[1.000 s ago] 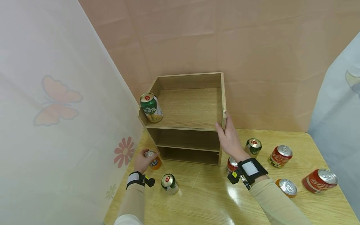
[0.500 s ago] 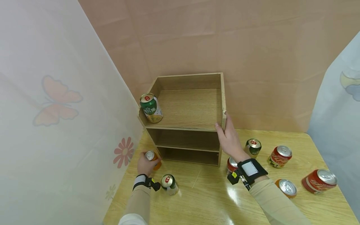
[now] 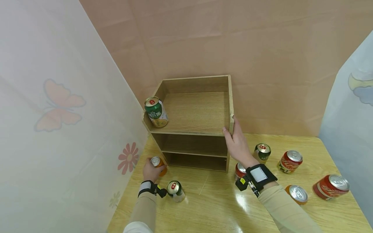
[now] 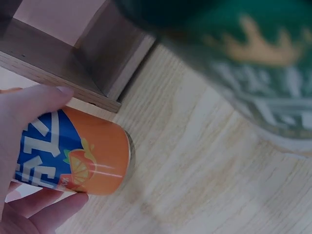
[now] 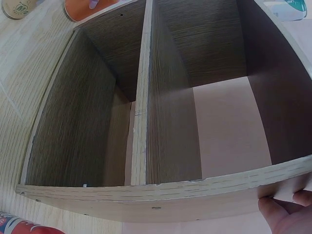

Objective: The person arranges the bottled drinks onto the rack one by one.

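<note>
My left hand (image 3: 151, 170) grips an orange soda can (image 4: 100, 151) beside the shelf's lower left corner, thumb on one side and fingers on the other. The can stands upright on the table. My right hand (image 3: 238, 144) holds the right side panel of the wooden shelf (image 3: 198, 111) near its top front corner; in the right wrist view only some fingers (image 5: 275, 214) show at the panel. A green and white can (image 3: 156, 112) stands at the left of the shelf's top. Another green can (image 3: 176, 191) stands just right of my left wrist.
Right of the shelf, a green can (image 3: 262, 152), a red can (image 3: 290, 161), an orange can (image 3: 296, 194) and a red can (image 3: 331, 187) are on the table (image 3: 215, 207). Another red can (image 3: 240, 170) is partly behind my right wrist. A fabric wall (image 3: 87, 136) borders the left.
My left hand has moved slightly right and closed round the orange soda can, its fingers first spread over the top. The right hand has stayed on the shelf.
</note>
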Demonstrator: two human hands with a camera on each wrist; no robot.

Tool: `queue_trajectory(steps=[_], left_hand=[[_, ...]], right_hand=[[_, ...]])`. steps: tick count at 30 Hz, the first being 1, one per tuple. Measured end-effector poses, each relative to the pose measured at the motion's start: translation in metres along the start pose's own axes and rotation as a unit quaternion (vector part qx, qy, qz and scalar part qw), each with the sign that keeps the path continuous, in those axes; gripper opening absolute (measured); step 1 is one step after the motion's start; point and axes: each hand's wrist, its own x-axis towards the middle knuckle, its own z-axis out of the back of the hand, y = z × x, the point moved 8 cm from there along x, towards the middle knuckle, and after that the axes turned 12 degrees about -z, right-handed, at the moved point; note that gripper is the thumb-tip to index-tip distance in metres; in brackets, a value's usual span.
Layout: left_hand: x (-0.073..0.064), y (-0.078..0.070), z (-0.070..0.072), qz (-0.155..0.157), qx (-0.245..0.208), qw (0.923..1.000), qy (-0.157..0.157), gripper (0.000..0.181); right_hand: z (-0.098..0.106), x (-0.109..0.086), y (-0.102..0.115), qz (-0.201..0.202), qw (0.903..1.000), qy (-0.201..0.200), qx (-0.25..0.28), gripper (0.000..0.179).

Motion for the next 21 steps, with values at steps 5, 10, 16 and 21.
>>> queue_trajectory(steps=[5,10,16,21], left_hand=[[0.002,-0.002,0.003,0.003,0.010,0.9999,0.006,0.070],[0.004,-0.006,0.007,-0.010,0.022,0.9997,0.006,0.070],[0.004,-0.005,0.010,-0.012,0.033,0.9992,0.016,0.070],[0.004,-0.013,0.016,-0.017,0.036,0.9988,0.030,0.068]], right_hand=[[0.000,0.000,0.001,0.006,1.0000,0.001,0.006,0.072],[0.000,0.000,0.002,0.009,0.9999,0.004,0.009,0.072],[0.000,0.000,0.001,0.006,0.9999,0.006,0.010,0.072],[0.000,-0.001,0.000,0.003,0.9999,0.008,0.007,0.073]])
